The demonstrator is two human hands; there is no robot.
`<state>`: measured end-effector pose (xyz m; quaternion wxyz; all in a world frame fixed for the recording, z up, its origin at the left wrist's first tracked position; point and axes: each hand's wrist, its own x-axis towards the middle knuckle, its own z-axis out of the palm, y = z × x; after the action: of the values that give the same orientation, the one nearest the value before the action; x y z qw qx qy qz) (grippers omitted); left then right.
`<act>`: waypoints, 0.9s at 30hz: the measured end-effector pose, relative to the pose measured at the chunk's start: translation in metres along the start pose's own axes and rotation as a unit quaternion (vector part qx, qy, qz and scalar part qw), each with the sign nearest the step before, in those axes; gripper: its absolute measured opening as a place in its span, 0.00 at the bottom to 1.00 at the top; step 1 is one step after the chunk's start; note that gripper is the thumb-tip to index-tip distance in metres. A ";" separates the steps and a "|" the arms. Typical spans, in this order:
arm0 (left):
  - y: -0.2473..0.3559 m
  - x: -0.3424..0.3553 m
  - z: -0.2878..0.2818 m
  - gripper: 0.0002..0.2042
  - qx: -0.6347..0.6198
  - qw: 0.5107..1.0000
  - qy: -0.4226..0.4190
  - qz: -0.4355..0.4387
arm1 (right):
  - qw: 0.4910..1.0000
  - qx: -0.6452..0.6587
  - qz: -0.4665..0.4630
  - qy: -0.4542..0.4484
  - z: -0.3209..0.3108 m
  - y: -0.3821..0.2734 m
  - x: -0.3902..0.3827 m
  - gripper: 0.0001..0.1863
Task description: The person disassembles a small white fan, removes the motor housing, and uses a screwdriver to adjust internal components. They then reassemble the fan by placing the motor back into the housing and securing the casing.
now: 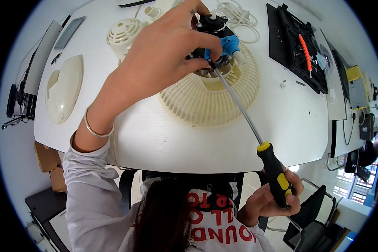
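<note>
Two hands at work: left hand clamped on one black motor unit with one blue part, over one ribbed cream fan guard on one white table; right hand wrapped round one black-and-yellow screwdriver, tip at the left thumb. One open toolbox right, one cream shell left.

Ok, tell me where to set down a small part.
Bar small specks, the near right corner of the white table, between screwdriver and right edge, looks free; so does the strip between slatted fan grille and near edge. Crowded: the far side, with left hand, vented cream housing and coiled cable; far right, with open tool case.
</note>
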<state>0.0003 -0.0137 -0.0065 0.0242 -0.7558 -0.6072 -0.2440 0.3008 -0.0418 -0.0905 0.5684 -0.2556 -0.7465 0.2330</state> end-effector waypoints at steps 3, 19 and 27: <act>-0.001 0.000 0.000 0.10 0.003 1.000 0.000 0.007 | 0.999 -0.014 -0.030 0.002 0.000 0.003 -0.001 0.20; -0.003 0.001 -0.001 0.10 -0.026 0.999 0.005 0.027 | 0.997 0.005 0.007 0.078 0.006 -0.003 0.007 0.17; -0.004 0.007 0.003 0.10 -0.019 0.999 0.003 0.049 | 0.982 0.145 -0.028 -0.116 -0.010 -0.012 0.005 0.28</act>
<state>-0.0012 -0.0053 -0.0068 0.0232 -0.7841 -0.5648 -0.2563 0.3074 -0.0465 -0.0769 0.5150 -0.1207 -0.7725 0.3514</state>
